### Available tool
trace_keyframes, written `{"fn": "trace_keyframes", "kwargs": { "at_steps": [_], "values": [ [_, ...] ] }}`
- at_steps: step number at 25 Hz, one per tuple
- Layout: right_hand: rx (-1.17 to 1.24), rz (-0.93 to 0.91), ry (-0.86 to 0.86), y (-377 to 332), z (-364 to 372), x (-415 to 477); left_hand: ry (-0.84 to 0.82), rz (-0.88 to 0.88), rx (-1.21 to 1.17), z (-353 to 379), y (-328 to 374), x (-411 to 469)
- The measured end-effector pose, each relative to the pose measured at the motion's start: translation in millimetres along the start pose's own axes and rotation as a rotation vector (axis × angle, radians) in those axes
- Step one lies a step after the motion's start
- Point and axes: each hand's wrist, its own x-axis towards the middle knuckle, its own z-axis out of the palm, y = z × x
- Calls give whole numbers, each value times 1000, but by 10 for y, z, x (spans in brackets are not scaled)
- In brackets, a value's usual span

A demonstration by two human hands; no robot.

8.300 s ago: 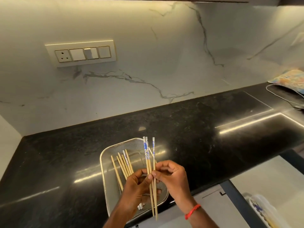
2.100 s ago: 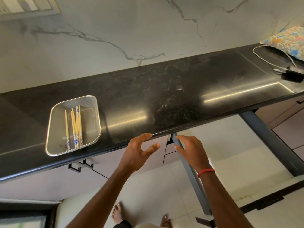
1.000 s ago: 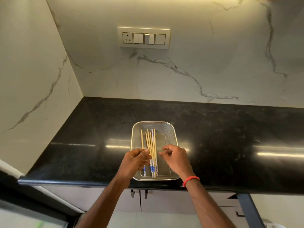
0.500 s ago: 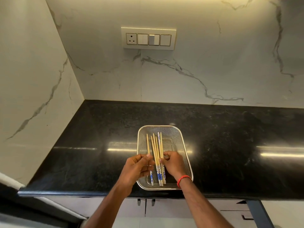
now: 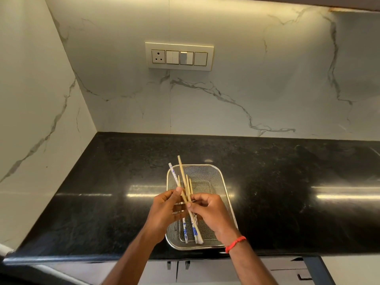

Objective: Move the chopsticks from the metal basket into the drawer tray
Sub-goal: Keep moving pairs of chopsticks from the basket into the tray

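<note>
Left hand (image 5: 164,210) and right hand (image 5: 211,212) both closed on loose bunch of chopsticks (image 5: 186,194), lifted partly above metal basket (image 5: 224,182) on black table (image 5: 102,192). Sticks splayed and crossed; risk: one slips free, drops back or rolls off. Drawer tray not visible.

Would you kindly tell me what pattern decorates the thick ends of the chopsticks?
A blue-and-white print on the chopsticks, clearest in the head view near the basket's front.

No legible text, label, brand, number or sign appears on any surface or object in this view.
</note>
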Motion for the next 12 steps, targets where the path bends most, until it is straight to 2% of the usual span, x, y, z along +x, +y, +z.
{"fn": "trace_keyframes", "kwargs": {
  "at_steps": [5,6,8,10,12],
  "values": [
    [-81,12,-203,-40,-123,-117,167,-10,-139,-34,-6,91],
    [-86,1,-186,-60,-177,-130,171,-23,-162,-45,-13,91],
    [-142,-74,-19,-118,-299,-118,150,-73,-201,-61,-17,78],
    [-280,-233,128,-204,-403,-61,88,-146,-217,-54,-20,60],
    [-457,-393,89,-258,-404,5,10,-218,-236,-23,-32,35]
  ]
}}
